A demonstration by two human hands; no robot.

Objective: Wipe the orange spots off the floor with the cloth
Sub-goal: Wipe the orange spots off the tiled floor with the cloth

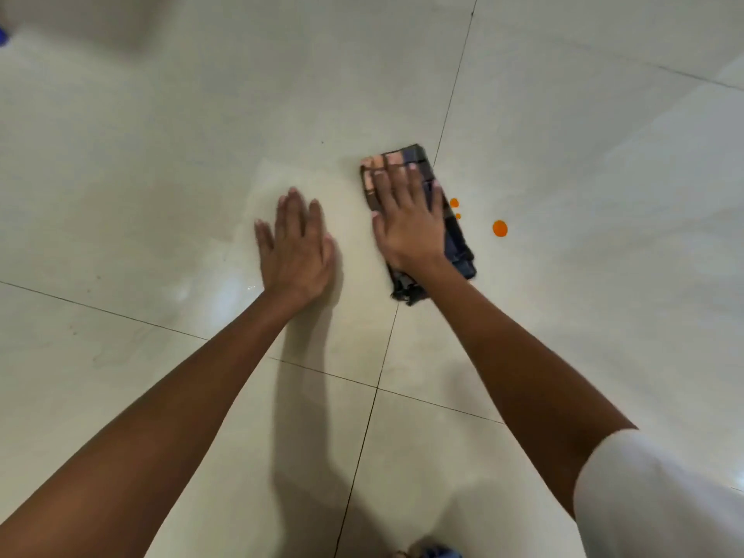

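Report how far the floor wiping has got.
Done: nothing provably; the tile left of the cloth shows no orange. In hand: the right hand presses flat on the folded cloth, the left hand rests on bare floor. Left: three orange spots remain right of the cloth.

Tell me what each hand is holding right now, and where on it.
Nothing is gripped. The right hand lies flat, fingers spread, pressing on the upper middle of the folded cloth. The left hand rests flat on the bare floor.
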